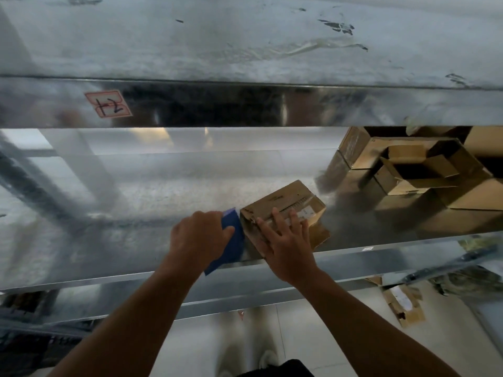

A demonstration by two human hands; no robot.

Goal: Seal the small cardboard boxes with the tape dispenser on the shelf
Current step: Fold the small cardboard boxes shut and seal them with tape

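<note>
Step in hand: taping the small cardboard box [288, 202], which sits centre frame on the metal shelf [109, 213], close to its front edge. The left hand [200, 235] has its fingers wrapped round the blue tape dispenser [234, 240], which is held against the box's left end. The right hand [285, 248] lies flat on the box top, fingers straight and spread, pressing down and grasping nothing.

To do it well:
- Start the tape on the end face and pull straight along the flap seam toward the right.
- Hold steady downward pressure with the flat hand so the flaps stay closed and the box doesn't slide on the slick metal.
- Lift those fingers out of the tape's path as the dispenser comes across.
- The box's left corner looks crumpled, so the tape likely needs rubbing down there.

Whether any tape is stuck on yet: cannot tell.

Writing:
- A red-bordered sticker [108, 104], upper left on the upper shelf's front edge, has a handwritten mark that looks like "12" upside down.
- A white label [302, 213] on the box top is partly under the fingers, its print too blurred to read.
- No brand is legible anywhere.

Open boxes [413, 170] are stacked at right on the same shelf.
</note>
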